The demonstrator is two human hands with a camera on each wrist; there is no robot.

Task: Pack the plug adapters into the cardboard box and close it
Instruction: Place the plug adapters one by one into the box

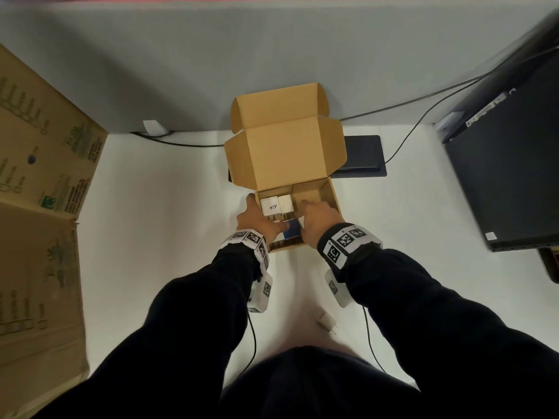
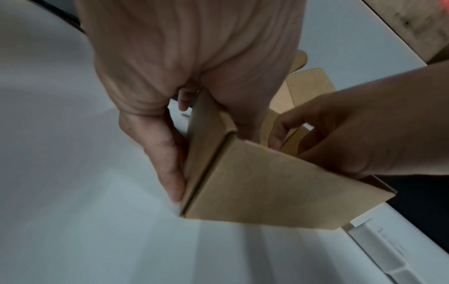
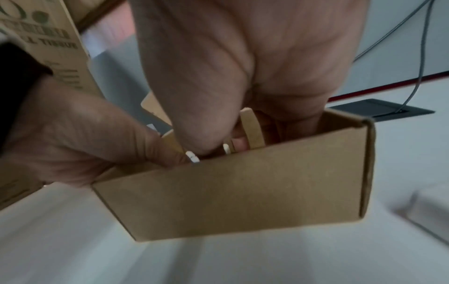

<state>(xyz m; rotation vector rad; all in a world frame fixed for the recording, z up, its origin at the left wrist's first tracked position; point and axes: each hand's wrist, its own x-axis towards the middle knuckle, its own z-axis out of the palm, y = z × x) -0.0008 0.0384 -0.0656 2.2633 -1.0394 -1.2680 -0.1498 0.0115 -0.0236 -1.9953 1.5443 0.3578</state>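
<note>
We see a white table (image 1: 151,237) backed by a grey partition (image 1: 151,71), with a big printed carton (image 1: 39,207) along the left edge and a dark monitor (image 1: 508,164) on the right. A black plate (image 1: 364,155) is set in the table behind the box, with grey cables (image 1: 423,107) running toward it. The small cardboard box (image 1: 331,195) sits mid-table, lid (image 1: 284,152) standing open toward the partition, dividers inside. Two white adapters (image 1: 276,204) stand upright in the far-left compartment, one with handwriting on top. A blue-and-white adapter (image 1: 292,231) sits in the near part of the box, between both hands. Another white adapter (image 1: 326,322) lies loose on the table near us, between the forearms, well apart from the box. Left hand (image 1: 257,219) grips the box's left wall: in the left wrist view the thumb (image 2: 167,163) lies on the outside of the wall and fingers curl over the rim. Right hand (image 1: 317,222) reaches into the box from the near right, fingers curled down inside; the right wrist view shows them (image 3: 199,119) pressed among the dividers, touching white adapter edges, but we cannot tell if it actually pinches one. Both wrists wear marker bands (image 1: 348,243) over dark sleeves (image 1: 423,297).
</note>
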